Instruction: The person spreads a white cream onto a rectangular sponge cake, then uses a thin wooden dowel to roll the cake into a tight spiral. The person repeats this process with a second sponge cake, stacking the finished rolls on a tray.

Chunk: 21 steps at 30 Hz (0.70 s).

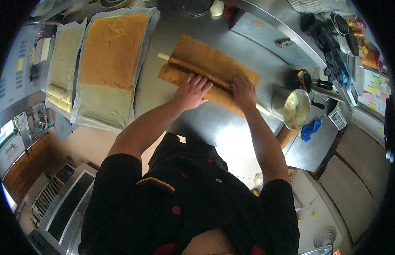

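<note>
A brown baking sheet or paper (213, 57) lies on the steel worktop in front of me, its near part formed into a long roll (176, 76). A pale wooden rolling pin (164, 56) runs along the fold, its two ends sticking out of the brown sheet. My left hand (191, 91) curls over the middle of the roll. Close to the pin's right end, my right hand (244, 92) grips the sheet, fingers bent over the fold. What lies inside the roll is hidden.
A paper-lined tray (105, 105) at left bears a flat sponge cake (114, 51). Beyond it, another lined tray (65, 47) holds pale cake rolls (59, 98). At right stand a steel pot (278, 103) with a spatula, a blue cloth (311, 129) and a digital scale (337, 119).
</note>
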Tool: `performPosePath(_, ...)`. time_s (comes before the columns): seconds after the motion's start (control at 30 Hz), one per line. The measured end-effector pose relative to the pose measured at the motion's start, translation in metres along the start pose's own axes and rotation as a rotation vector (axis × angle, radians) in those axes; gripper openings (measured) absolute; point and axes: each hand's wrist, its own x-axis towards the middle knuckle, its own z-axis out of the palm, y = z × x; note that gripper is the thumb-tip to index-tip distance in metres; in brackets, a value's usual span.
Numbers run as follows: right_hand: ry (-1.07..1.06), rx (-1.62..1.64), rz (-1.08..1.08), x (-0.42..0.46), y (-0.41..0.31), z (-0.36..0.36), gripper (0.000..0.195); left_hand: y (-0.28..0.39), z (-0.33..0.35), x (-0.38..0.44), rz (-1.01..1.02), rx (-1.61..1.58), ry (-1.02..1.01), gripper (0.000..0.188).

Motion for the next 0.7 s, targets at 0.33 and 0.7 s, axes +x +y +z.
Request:
performPosePath(0.33, 0.264, 0.050, 0.053, 0.038, 0.000, -0.015, 0.058, 0.013, 0.012, -0.032, -0.048, -0.018, 0.002, 0.075)
performPosePath(0.7, -0.081, 0.139, -0.378, -0.087, -0.091, -0.039, 0.080, 0.015, 0.008, -0.040, -0.100, -0.035, -0.331, 0.075)
